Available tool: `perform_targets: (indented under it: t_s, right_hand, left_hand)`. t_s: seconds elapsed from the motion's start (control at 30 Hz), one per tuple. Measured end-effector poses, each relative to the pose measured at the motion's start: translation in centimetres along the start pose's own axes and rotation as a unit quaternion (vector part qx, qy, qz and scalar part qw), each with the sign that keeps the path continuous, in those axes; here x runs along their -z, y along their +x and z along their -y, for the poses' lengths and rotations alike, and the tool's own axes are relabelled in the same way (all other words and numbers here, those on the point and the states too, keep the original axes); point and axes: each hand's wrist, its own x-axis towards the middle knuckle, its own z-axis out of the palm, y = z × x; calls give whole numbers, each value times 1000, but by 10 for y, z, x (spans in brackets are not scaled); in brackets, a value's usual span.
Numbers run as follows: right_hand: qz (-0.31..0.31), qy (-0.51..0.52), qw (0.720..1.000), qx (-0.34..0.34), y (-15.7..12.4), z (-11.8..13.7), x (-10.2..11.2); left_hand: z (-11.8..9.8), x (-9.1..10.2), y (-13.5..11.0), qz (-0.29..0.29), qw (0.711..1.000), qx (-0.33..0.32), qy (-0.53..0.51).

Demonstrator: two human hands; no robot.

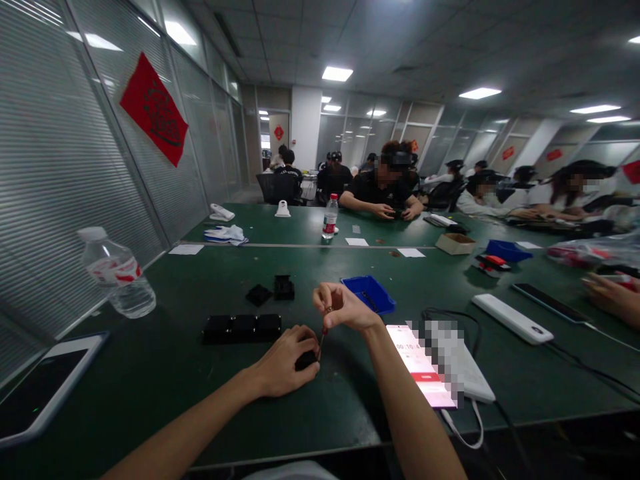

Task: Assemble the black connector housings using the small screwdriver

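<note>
My left hand [283, 363] is closed around a small black block [305, 361] on the green table, its fingers covering most of it. Above it, my right hand [347, 308] pinches a thin screwdriver [326, 323] with a reddish handle, held upright. The shaft points down to the right side of the block; whether the tip meets a screw is too small to tell. A row of black blocks [242, 328] lies to the left. Behind that row are a flat black piece [259, 295] and an open black housing [285, 287]. Small dark parts lie in a blue tray [385, 305] beyond my right hand.
A lit phone [425, 373] and a white power bank [513, 319] with cables lie on the right. At the left are a water bottle [120, 277] and a tablet-like device [47, 383]. Farther back stand another bottle [330, 219] and gloves [226, 234]. A co-worker [385, 190] sits opposite.
</note>
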Motion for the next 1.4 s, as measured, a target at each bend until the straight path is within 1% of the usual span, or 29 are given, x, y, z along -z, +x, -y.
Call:
perform_targets:
  t_s: [0.17,0.33,0.47,0.63,0.8,0.9,1.07,1.27,1.4]
  right_hand:
    - [16,6,1000,-2,0,0,0]
    - [41,2,999,-34,-2,-1,1]
    - [62,24,997,-43,-4,-1,1]
    - [54,7,997,-59,-5,0,2]
    - [71,4,996,-58,-5,-1,6]
    - [61,-5,996,-60,-6,-1,8]
    - [22,-3,999,-44,-6,-1,8]
    - [37,-7,999,-35,-2,-3,5]
    - [35,-22,999,-33,-2,-6,5]
  left_hand:
    - [2,-1,-1,0,1000,1,-1]
    - [2,1,-1,5,1000,1,0]
    - [0,3,0,11,1000,8,0]
    - [-1,4,0,14,1000,11,-3]
    - [0,3,-1,12,1000,13,4]
    - [0,3,0,16,1000,11,5]
    - [-2,3,0,13,1000,11,0]
    - [-2,4,-1,18,1000,15,6]
    - [-1,4,-1,15,1000,18,12]
